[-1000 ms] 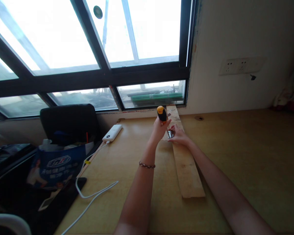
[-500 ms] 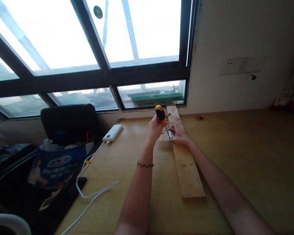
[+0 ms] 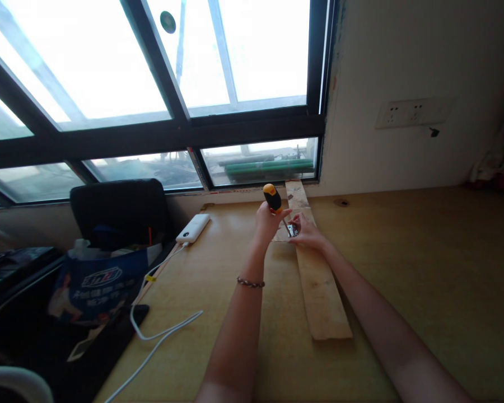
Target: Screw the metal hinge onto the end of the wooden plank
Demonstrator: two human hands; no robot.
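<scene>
A long wooden plank lies on the yellow desk, running away from me toward the window. My left hand is closed round a screwdriver with a black and yellow handle, tilted left, its shaft pointing down at a small metal fitting on the plank. My right hand rests on the plank and pinches that fitting between its fingers. A bead bracelet sits on my left wrist.
A white power bank with a white cable lies at the desk's left edge. A black chair and a blue printed bag stand to the left. The window and a wall socket are behind.
The screwdriver handle has leaned further to the left and my left hand has shifted slightly left. My right hand stays on the fitting.
</scene>
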